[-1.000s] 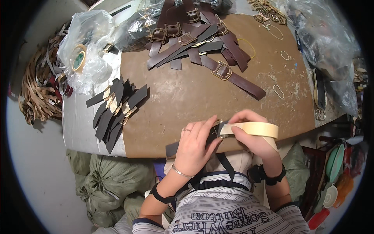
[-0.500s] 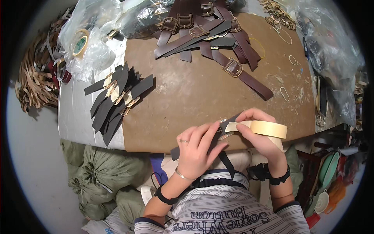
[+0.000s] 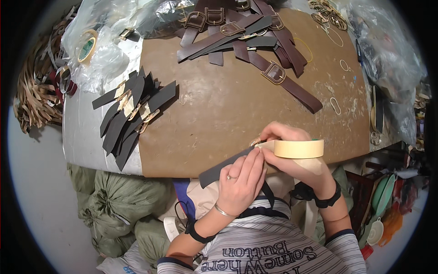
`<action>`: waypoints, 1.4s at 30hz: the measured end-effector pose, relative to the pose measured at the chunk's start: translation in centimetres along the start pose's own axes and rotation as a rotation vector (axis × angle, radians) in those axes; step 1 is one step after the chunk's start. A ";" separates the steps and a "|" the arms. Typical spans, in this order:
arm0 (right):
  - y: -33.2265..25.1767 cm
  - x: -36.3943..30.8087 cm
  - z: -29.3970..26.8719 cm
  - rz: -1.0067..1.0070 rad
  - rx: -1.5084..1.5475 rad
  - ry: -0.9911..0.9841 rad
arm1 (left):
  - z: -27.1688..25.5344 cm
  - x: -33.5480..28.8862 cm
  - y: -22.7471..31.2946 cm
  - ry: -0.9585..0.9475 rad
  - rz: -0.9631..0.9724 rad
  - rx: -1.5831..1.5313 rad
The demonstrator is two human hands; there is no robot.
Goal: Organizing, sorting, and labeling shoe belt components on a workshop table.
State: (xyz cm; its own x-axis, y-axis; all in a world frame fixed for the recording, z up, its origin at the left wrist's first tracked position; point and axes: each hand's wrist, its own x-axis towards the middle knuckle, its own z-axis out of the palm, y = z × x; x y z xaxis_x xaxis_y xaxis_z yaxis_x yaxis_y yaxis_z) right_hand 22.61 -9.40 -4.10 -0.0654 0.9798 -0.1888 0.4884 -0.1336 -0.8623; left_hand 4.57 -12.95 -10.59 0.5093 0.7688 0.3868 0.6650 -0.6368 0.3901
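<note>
A black strap (image 3: 220,170) lies slantwise at the table's front edge, its gold-coloured buckle (image 3: 256,142) partly hidden by my fingers. My left hand (image 3: 241,183) grips the strap near the buckle, fingertips pressed together over the end of the tape. A roll of cream masking tape (image 3: 299,149) is in my right hand (image 3: 284,162), whose thumb and fingers close on the short tape end at the buckle. To the left lies a heap of black straps (image 3: 130,112) with gold buckles, several wrapped in pieces of cream tape.
Dark brown belts (image 3: 292,91) with covered buckles pile up at the back of the brown table mat (image 3: 205,114). Clear plastic bags (image 3: 98,59) and another tape roll (image 3: 86,46) sit at the far left. Rubber bands (image 3: 335,106) lie right. Green sacks (image 3: 123,196) stand below the table.
My left fingers have slid right and closed over the tape end at the buckle, baring more of the strap. My right hand has moved slightly left with the tape roll.
</note>
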 end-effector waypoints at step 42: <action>6.1 -8.7 -1.5 -0.002 0.674 0.555 | -10.9 9.6 -13.1 0.242 -0.231 0.454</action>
State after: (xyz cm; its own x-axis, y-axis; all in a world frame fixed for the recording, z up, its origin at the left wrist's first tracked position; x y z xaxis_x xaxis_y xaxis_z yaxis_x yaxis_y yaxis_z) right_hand 27.47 -18.56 -7.05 0.4537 0.8873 -0.0821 -0.1411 -0.0194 -0.9898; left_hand -5.20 2.19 -2.87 0.2179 0.8157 0.5359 0.9400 -0.3231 0.1096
